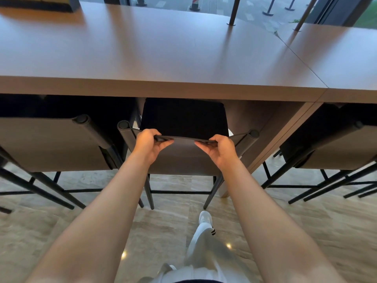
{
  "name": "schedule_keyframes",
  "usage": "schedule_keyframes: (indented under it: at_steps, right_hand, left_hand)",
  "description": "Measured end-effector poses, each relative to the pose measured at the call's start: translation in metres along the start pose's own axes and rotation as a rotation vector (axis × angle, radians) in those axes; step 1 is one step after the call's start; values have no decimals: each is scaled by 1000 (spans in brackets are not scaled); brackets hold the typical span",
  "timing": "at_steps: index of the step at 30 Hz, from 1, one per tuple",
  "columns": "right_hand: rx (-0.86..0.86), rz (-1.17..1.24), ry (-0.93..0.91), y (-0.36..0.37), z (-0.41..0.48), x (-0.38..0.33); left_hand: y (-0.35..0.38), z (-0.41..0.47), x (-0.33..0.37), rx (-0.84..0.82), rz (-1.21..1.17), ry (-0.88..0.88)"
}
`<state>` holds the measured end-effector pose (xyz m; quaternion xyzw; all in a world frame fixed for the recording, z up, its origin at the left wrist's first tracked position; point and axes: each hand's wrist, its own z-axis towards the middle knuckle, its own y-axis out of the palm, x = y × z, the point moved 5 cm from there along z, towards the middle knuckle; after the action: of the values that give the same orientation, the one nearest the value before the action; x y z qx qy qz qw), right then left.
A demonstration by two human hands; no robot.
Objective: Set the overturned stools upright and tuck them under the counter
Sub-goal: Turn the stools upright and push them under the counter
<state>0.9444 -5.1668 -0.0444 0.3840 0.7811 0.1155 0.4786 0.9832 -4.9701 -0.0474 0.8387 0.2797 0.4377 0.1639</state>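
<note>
An upright stool (184, 158) with a brown backrest and black seat stands in front of me, its seat partly under the wooden counter (163, 58). My left hand (148, 142) grips the top edge of the backrest left of centre. My right hand (219, 149) grips the same edge right of centre. The thumbs lie on my side of the backrest and the fingers curl over the top. The stool's black legs rest on the floor.
A second stool (53, 144) stands upright at the left and a third stool (334, 148) at the right, both at the counter. A counter support panel (281, 139) rises just right of the middle stool. My white shoe (205, 218) is on the tiled floor behind it.
</note>
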Motion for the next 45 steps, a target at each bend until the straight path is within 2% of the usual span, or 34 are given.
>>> schedule_keyframes:
  at_steps: [16,45]
  right_hand:
    - [-11,-8,6,9,21,-4]
    - [-18,1,47,6,16,-11]
  left_hand:
    - [1,19,9,-60,6,-5]
    - [6,9,6,60,24,0]
